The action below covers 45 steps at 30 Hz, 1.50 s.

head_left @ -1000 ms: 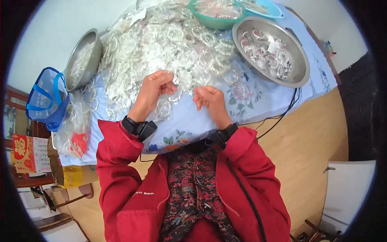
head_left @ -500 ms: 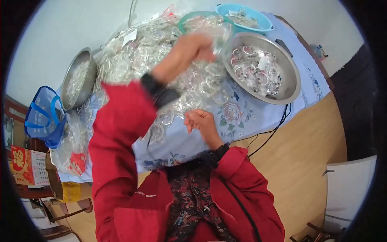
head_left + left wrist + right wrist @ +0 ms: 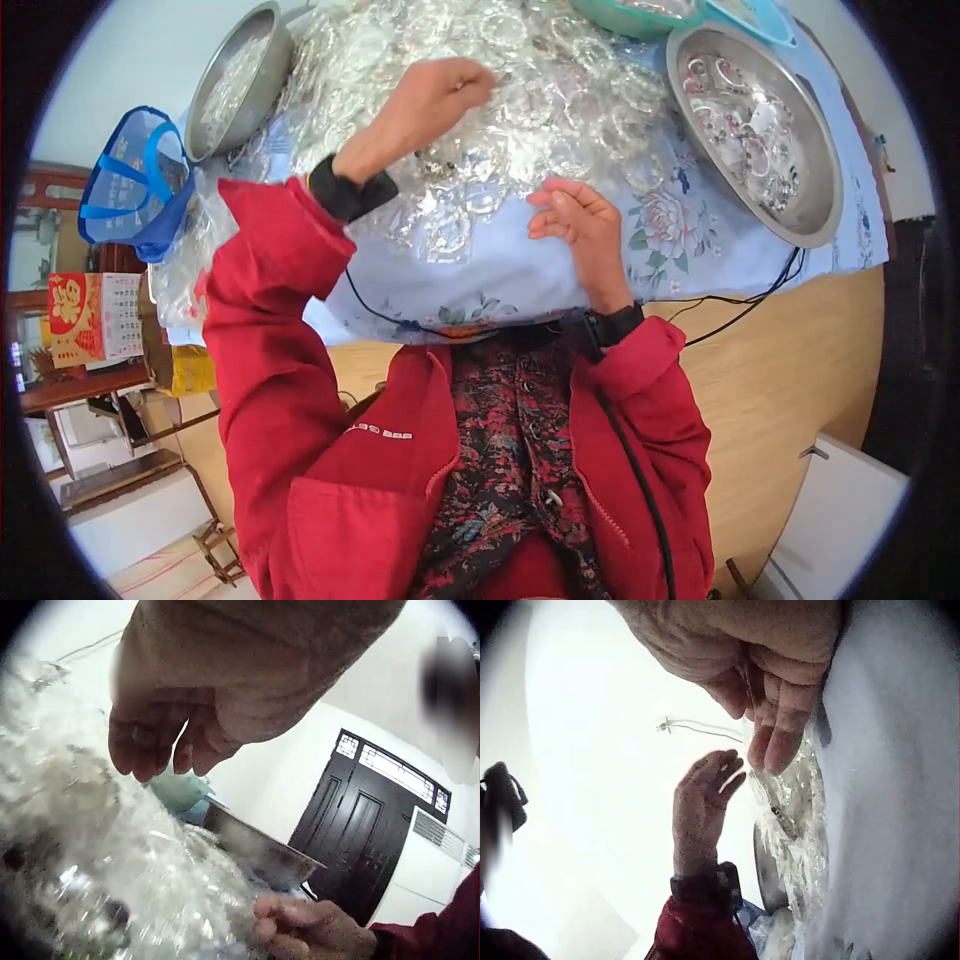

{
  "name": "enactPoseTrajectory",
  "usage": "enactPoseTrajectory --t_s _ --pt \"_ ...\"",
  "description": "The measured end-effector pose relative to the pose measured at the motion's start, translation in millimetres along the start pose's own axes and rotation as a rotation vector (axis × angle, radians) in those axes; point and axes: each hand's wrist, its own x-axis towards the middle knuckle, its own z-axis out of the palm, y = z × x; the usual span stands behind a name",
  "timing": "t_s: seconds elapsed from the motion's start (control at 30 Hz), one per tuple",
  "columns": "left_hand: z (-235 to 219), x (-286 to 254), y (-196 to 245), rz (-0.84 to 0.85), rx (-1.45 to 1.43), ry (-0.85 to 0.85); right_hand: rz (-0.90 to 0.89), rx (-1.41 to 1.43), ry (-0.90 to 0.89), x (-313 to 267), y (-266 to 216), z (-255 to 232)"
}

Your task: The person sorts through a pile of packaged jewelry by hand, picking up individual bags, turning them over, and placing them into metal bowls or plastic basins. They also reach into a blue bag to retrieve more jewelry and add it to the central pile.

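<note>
A broad heap of clear plastic packets covers the back of the table, with ring-shaped bracelets showing inside some of them. My left hand hovers over the heap, its fingers bent loosely downward; the left wrist view shows nothing between those fingers. By the heap's front edge is my right hand, fingers relaxed and slightly curved, no packet visible in it. One flat packet with a bracelet lies at the front of the heap, between the two hands and nearer to me.
A steel bowl of packeted bracelets stands at right, with green and blue basins behind. Another steel bowl tilts at left, near a blue bag. Black cables hang over the table's front edge.
My left hand first swung away from the right hand, up toward the green basin, then came back over the heap. The right hand stayed near the front edge. The head view has shifted.
</note>
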Motion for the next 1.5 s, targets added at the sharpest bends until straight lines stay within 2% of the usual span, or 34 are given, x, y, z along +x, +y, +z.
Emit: enactPoseTrajectory --t_s 0.07,0.1,0.2,0.23,0.47,0.63,0.73,0.77,0.87,0.9,1.0,1.13,1.3,1.4,1.5 --pt "-5.2 -32.0 -9.8 -0.191 -0.008 -0.036 -0.011 -0.009 0.01 -0.2 -1.0 3.2" --pt "-4.3 -44.6 -18.6 -0.204 -0.008 -0.03 -0.027 -0.014 0.025 -0.5 -1.0 5.5" --pt "2.1 -80.1 -40.0 -0.097 -0.166 0.168 -0.027 -0.037 0.034 -1.7 -0.9 9.4" --pt "2.0 -87.6 -39.2 -0.111 -0.166 0.179 -0.031 -0.049 0.038 -1.6 -1.5 10.0" --pt "14.8 -120.2 -38.4 0.002 0.164 0.277 -0.027 -0.074 0.036 -1.0 0.4 9.7" --pt "13.7 -126.1 -42.0 -0.136 0.164 0.246 -0.029 -0.083 0.034 -1.9 -0.6 9.9" --pt "9.9 -128.1 -54.8 -0.264 0.111 0.104 -0.032 -0.083 0.03 -1.3 -1.1 10.9" --pt "9.8 -129.9 -57.8 -0.269 0.113 0.102 -0.034 -0.083 0.033 -1.5 -0.9 11.1" --pt "8.8 -129.0 -56.1 -0.465 -0.267 0.125 -0.034 -0.086 0.02 -1.2 1.7 7.6" --pt "9.2 -127.7 -53.2 -0.464 -0.269 0.122 -0.033 -0.093 0.003 -1.0 2.4 5.2" --pt "10.4 -118.1 -38.3 -0.546 -0.638 0.095 -0.03 -0.127 -0.016 -0.7 3.9 2.6" --pt "26.3 -98.8 -13.2 -0.585 -0.888 0.134 -0.017 -0.182 -0.011 -2.4 3.1 2.2" --pt "45.5 -79.2 -8.7 -0.558 -1.036 0.183 0.001 -0.18 -0.026 -2.5 -0.7 6.0" --pt "56.9 -70.4 -6.0 -0.515 -1.22 0.247 -0.019 -0.196 -0.043 -3.4 0.6 7.4" --pt "64.9 -68.9 -4.0 -0.485 -1.249 0.236 -0.056 -0.231 -0.075 -3.1 1.0 7.3"
